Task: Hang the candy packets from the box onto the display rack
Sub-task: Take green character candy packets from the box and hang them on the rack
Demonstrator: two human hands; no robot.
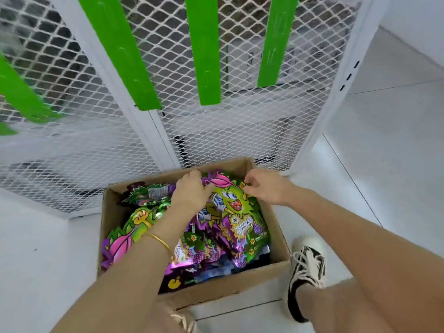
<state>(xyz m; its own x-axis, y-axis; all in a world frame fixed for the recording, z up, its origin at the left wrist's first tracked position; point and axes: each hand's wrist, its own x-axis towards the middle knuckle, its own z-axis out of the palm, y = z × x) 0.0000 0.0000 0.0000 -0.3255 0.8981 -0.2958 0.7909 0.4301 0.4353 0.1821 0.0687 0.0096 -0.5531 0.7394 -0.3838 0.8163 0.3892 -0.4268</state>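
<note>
The open brown cardboard box (276, 224) stands just before the white mesh rack (240, 121). Inside the box, the left hand (189, 193) and right hand (266, 187) grip one green-purple foil candy packet (237, 212).

Setting: retail shop floor, stocking aisle.

Evidence:
- A white expanded-mesh display rack (240, 121) stands just beyond both grips, framed by white posts.
- Bright green hanging strips (206, 51) run down the rack's face, above the grips.
- Directly under the left grip (192, 193) and right grip (266, 186) is an open cardboard box (228, 288). It is packed with many matching foil candy packets (235, 207), cartoon print in purple and green, i.e. bulk stock.
- The box sits on a pale tiled floor (384, 140), which extends to the right of the grips.
- Dark shapes show behind the mesh; they are not identifiable.
</note>
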